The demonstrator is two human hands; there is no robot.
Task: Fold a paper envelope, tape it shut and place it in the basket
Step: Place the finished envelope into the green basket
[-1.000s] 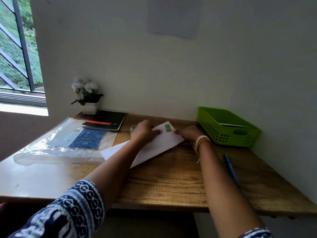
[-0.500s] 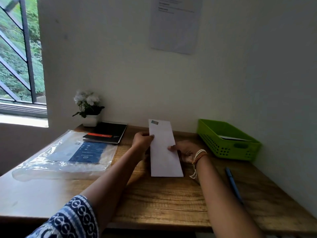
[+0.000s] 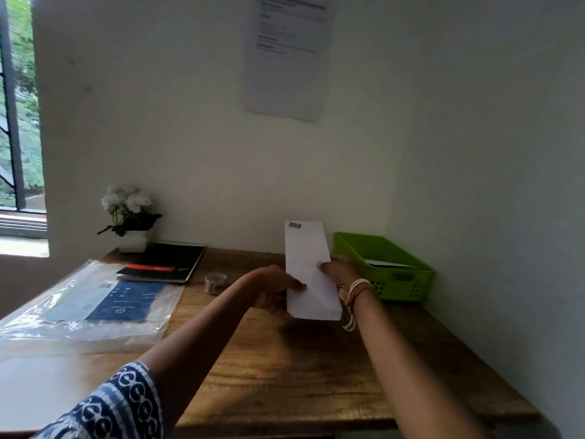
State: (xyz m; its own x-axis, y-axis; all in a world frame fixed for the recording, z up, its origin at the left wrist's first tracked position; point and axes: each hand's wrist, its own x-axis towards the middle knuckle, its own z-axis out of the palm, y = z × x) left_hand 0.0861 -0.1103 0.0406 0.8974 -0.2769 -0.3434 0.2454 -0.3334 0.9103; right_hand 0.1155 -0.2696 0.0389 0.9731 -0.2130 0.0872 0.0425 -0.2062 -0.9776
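Both arms stretched forward over the wooden desk, forearms converging on the envelope. Left hand comes in from the lower left, thumb across the envelope's front near the lower left edge, other fingers behind it, so a pinch. Right hand grips the right edge about mid-height, thumb tip on the front face, remaining fingers hidden behind the paper. Bangles on the right wrist, patterned blue-and-white sleeve on the left arm.

Envelope is white, long side upright, held above the desk surface (bottom edge looks clear of the wood, shadow beneath). Small stamp-like mark in its top left corner. Most of the envelope stands above both grips; only the bottom part hangs below.

Green basket sits just right of the right hand, against the wall corner, with some paper already lying in it. Tape roll on the desk left of the left hand, apart from it. Further left: black notebook, clear plastic sleeve with a blue sheet inside, white potted flowers. Printed sheet on the wall above.
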